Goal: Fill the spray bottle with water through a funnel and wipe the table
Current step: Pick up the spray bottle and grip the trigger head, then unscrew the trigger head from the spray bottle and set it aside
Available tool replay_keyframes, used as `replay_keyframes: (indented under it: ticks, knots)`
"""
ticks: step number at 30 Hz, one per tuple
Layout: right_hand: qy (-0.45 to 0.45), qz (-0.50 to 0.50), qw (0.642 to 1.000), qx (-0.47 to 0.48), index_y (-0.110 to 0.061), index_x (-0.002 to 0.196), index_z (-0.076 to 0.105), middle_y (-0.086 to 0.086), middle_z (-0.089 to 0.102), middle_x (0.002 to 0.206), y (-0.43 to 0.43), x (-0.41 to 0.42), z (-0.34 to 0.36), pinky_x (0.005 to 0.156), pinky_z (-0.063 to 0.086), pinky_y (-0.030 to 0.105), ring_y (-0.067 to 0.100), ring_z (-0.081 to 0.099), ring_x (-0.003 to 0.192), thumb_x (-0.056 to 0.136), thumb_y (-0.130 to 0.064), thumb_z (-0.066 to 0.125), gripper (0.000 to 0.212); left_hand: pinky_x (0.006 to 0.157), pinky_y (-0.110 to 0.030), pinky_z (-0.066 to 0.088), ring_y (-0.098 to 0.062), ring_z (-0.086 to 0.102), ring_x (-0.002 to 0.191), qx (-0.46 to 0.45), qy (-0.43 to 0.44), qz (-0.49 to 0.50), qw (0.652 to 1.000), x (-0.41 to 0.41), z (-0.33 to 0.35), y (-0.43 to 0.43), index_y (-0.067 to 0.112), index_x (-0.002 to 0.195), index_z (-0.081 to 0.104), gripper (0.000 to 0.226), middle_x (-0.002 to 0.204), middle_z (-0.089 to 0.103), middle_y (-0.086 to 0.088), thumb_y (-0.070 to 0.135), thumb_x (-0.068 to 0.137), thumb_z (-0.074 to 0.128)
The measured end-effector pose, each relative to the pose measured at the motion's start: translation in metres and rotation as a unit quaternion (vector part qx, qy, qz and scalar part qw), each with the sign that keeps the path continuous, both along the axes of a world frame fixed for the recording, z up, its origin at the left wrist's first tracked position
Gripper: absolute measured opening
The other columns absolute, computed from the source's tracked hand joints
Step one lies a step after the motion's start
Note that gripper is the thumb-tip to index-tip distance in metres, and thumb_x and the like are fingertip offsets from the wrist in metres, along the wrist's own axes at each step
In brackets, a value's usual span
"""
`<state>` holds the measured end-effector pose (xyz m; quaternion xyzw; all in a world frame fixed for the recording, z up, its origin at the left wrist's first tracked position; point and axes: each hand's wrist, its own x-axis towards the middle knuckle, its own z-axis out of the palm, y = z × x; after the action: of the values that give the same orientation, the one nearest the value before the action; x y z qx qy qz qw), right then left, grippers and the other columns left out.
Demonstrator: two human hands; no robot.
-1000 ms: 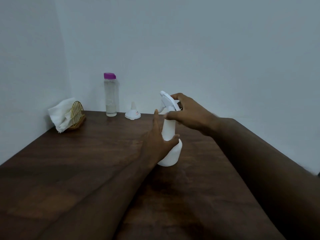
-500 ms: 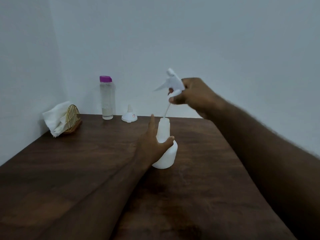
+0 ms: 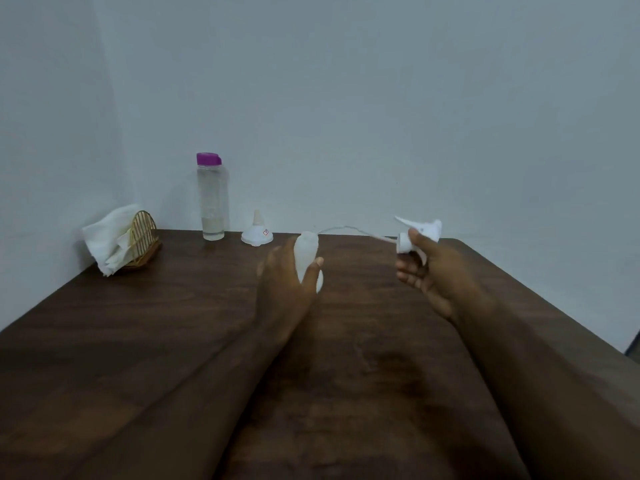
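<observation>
The bottle [image 3: 306, 252] stands on the table [image 3: 173, 341] near its middle, gripped round the body by the left hand [image 3: 287, 285]. The head [image 3: 420, 230] is held out to the right in the curled fingers of the right hand [image 3: 429, 268], its tube [image 3: 349, 229] arcing back to the bottle mouth; whether the tip is clear cannot be told. The tube is to be drawn out along its own curve with the bottle held upright, and the head laid down apart from the funnel [image 3: 257, 233] beside the water bottle [image 3: 212, 202]
</observation>
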<state>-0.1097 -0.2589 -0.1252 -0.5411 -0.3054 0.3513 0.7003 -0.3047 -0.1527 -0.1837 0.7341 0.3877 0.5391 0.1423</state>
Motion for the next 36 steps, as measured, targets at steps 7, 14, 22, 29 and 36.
replay_keyframes:
  ticks: [7, 14, 22, 29, 36]
  knots:
    - [0.107, 0.022, 0.994, 0.02, -0.012, 0.114, 0.059, 0.006, 0.064, 0.08, -0.001, -0.005, -0.027, 0.059, 0.055, 0.026, 0.011, 0.062, 0.057, 0.095, -0.023, 0.058, 0.022, 0.11, -0.053, 0.026, -0.027, 0.046, 0.127, 0.073, 0.007, 0.032, 0.997, -0.008, -0.001, 0.013, 0.013, 0.122, 0.059, 0.038, 0.124, 0.06, -0.005, 0.021, 0.086, 0.069]
    - [0.086, 0.014, 0.995, 0.055, -0.007, 0.128, 0.05, 0.009, 0.063, 0.08, -0.002, 0.0, -0.034, 0.056, 0.055, 0.027, 0.013, 0.061, 0.054, 0.097, -0.013, 0.053, 0.032, 0.114, -0.058, 0.015, -0.027, 0.037, 0.137, 0.058, 0.01, 0.022, 0.998, -0.014, 0.0, 0.018, 0.014, 0.122, 0.058, 0.036, 0.128, 0.057, -0.003, 0.017, 0.087, 0.068]
    - [0.062, 0.017, 0.996, 0.063, -0.002, 0.129, 0.05, 0.013, 0.066, 0.082, -0.005, -0.001, -0.035, 0.057, 0.059, 0.027, 0.016, 0.067, 0.056, 0.097, -0.012, 0.054, 0.034, 0.112, -0.062, 0.023, -0.028, 0.035, 0.138, 0.058, 0.019, 0.032, 0.998, -0.018, -0.004, 0.025, 0.016, 0.124, 0.057, 0.043, 0.133, 0.055, -0.005, 0.01, 0.084, 0.071]
    - [0.084, 0.026, 0.994, 0.071, -0.009, 0.115, 0.056, 0.01, 0.066, 0.084, -0.009, -0.001, -0.031, 0.057, 0.057, 0.025, 0.013, 0.068, 0.055, 0.097, -0.017, 0.055, 0.02, 0.111, -0.061, 0.027, -0.032, 0.037, 0.136, 0.07, 0.023, 0.024, 0.997, -0.018, -0.003, 0.026, 0.016, 0.121, 0.059, 0.043, 0.132, 0.057, -0.008, 0.007, 0.081, 0.073]
    - [0.031, 0.004, 0.998, 0.049, -0.009, 0.121, 0.055, 0.009, 0.069, 0.087, -0.007, 0.0, -0.035, 0.067, 0.056, 0.031, 0.016, 0.069, 0.061, 0.096, -0.017, 0.058, 0.026, 0.11, -0.058, 0.031, -0.03, 0.041, 0.134, 0.076, 0.018, 0.028, 0.997, -0.017, -0.006, 0.03, 0.017, 0.122, 0.058, 0.043, 0.131, 0.058, -0.007, 0.01, 0.082, 0.073]
